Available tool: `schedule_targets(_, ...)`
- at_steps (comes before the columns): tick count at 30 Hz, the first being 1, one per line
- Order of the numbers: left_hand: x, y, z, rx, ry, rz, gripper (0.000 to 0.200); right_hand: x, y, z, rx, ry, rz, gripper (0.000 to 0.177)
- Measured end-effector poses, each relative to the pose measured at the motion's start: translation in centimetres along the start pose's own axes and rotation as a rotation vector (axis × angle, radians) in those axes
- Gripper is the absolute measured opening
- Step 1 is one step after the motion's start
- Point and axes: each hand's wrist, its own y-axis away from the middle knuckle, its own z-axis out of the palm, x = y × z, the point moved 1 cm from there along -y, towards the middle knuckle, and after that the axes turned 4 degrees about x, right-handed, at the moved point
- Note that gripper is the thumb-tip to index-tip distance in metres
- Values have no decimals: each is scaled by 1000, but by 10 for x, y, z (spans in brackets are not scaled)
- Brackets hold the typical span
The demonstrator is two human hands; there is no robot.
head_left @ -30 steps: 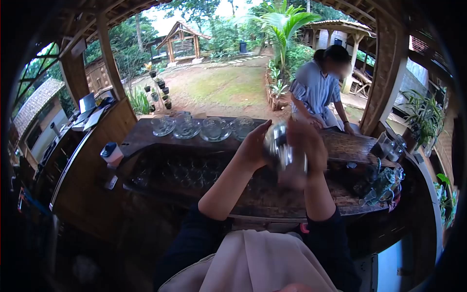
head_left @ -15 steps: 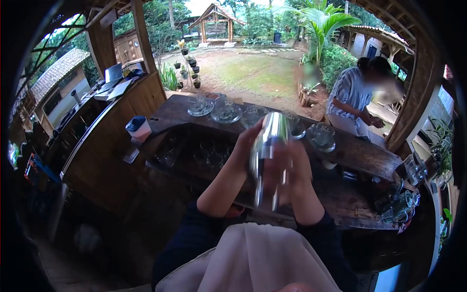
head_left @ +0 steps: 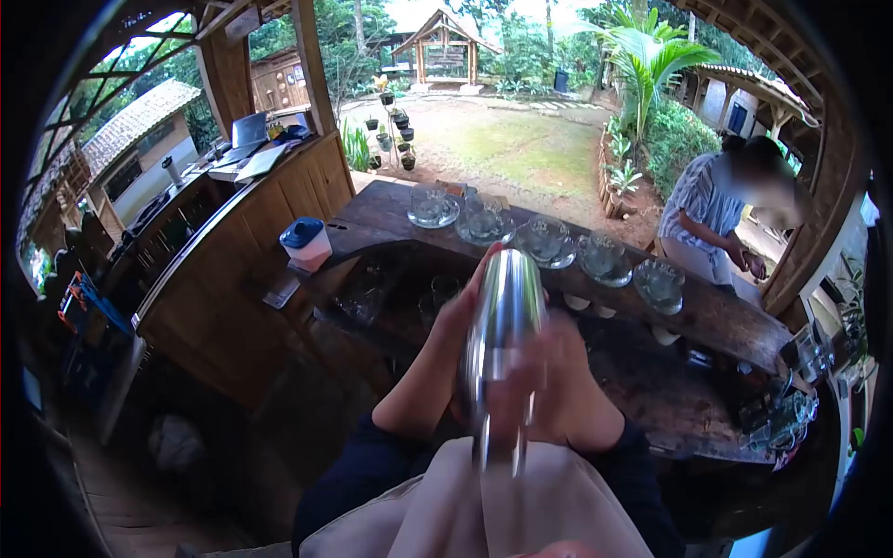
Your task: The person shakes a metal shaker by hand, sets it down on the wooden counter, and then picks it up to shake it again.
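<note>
The dark wooden counter (head_left: 735, 325) stretches across in front of me, and another person (head_left: 699, 206) sits beyond its far right side, head bent, hands together.

The metal vessel (head_left: 507, 325) is up before my chest, on the near side of the counter and clear of it. It is long and shiny, and tilted: the rounded end points away, towards the cups, while the near end blurs against my pale cloth (head_left: 446, 498). What looks like a join crosses its middle, though the blur leaves me unsure.

I have 2 hands closed around it. My left hand (head_left: 462, 312) grips along the left side; my right hand (head_left: 555, 363) is wrapped over the right and front, too blurred for me to count fingers.

I'd judge the wall stiff and hard to break, but slick, more so if wet. Its weight depends on what is inside, which I cannot see; I'd guess moderate. The best hold seems a full wrap by 2 palms, the fingers bridging that possible join, rather than a pinch at the smooth tip.

The 5 glass cups (head_left: 546, 244) on saucers, lined along the counter, look far more fragile.
</note>
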Motion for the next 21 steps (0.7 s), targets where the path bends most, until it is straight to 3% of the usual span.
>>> schedule_targets(1, 3, -4, -38, 257, 153, -245, 40, 13, 0, 3, -79, -6, 231, 34)
schedule_targets(3, -6, -9, -89, 163, 357, -127, 41, 42, -22, 27, 265, -200, 550, 42)
schedule_targets(4, -4, -6, -52, 869, 155, -39, 36, 37, -22, 27, 260, -197, 554, 42)
schedule_targets(5, -1, 1, -31, 861, 160, -36, 36, 30, -27, 24, 267, -156, 497, 42)
schedule_targets(6, 5, 7, -15, 639, -241, 79, 42, 24, -35, 20, 274, -116, 428, 42)
schedule_targets(7, 12, 13, -9, 410, -628, 190, 49, 4, -41, 17, 156, -46, 228, 42)
schedule_targets(8, 29, 14, -21, 198, 113, -160, 50, -21, -46, 12, 38, 19, 37, 41)
schedule_targets(9, 27, 23, -21, 240, 18, -45, 52, -42, -55, 5, 4, 17, -180, 34)
schedule_targets(10, 24, 33, 9, -65, -18, 124, 55, -62, -48, 23, 198, -18, -352, 29)
schedule_targets(11, 19, 39, 39, -372, -58, 292, 58, -66, -45, 29, 227, 32, -619, 28)
schedule_targets(12, 18, 28, 19, -536, -87, 390, 58, -59, -38, 36, 268, 10, -710, 30)
schedule_targets(13, 22, 29, 10, -530, -90, 391, 58, -53, -31, 43, 310, -13, -799, 32)
schedule_targets(15, 29, 35, -10, -92, -341, 262, 53, -33, -30, 25, -19, -63, -373, 38)
schedule_targets(16, 28, 29, -33, 241, -56, 118, 40, -9, -30, 34, 17, -52, -149, 40)
schedule_targets(17, 35, 14, -81, 148, 269, -89, 32, 19, -24, 47, 50, -38, 71, 43)
schedule_targets(19, 22, 19, -74, 750, 115, -54, 28, 38, -23, 62, 261, -170, 638, 47)
schedule_targets(20, 20, 24, -82, 494, 231, -80, 27, 32, -26, 60, 261, -170, 632, 47)
schedule_targets(21, 27, 22, -84, 479, 222, -78, 27, 20, -30, 54, 211, -112, 433, 43)
